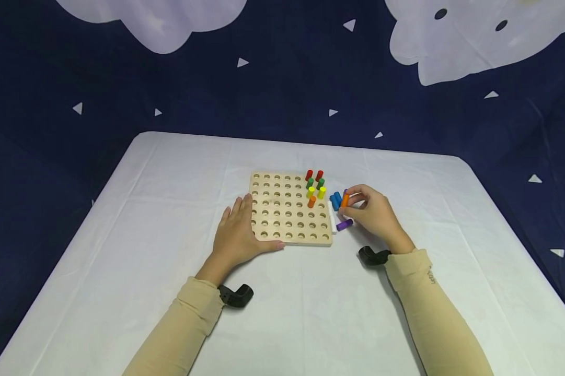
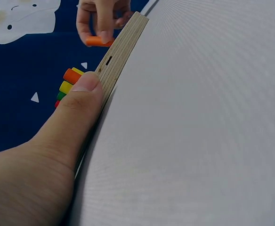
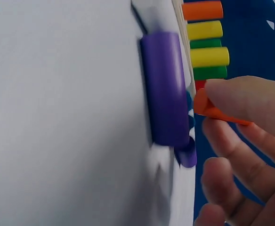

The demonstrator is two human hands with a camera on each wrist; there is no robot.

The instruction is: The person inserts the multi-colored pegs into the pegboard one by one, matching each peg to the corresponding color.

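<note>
A square wooden pegboard [image 1: 282,209] with rows of holes lies on the table. My left hand [image 1: 235,237] rests at its near left corner, fingers spread along the left side and thumb [image 2: 83,94] against the front edge. Just off the board's right side, my right hand [image 1: 373,214] pinches an orange peg [image 3: 213,110] between thumb and fingers. Pairs of red [image 1: 319,175], green [image 1: 321,184] and yellow pegs [image 1: 322,192] stand in the board's far right, with a single orange peg [image 1: 312,202] in front of them.
Beside the board's right edge lie blue pegs [image 1: 335,202], white pegs [image 1: 332,219] and a purple peg [image 1: 344,225]; another purple peg [image 3: 187,153] shows farther back. A white cloth covers the table [image 1: 169,177]. Behind it hangs a dark blue patterned curtain [image 1: 282,94].
</note>
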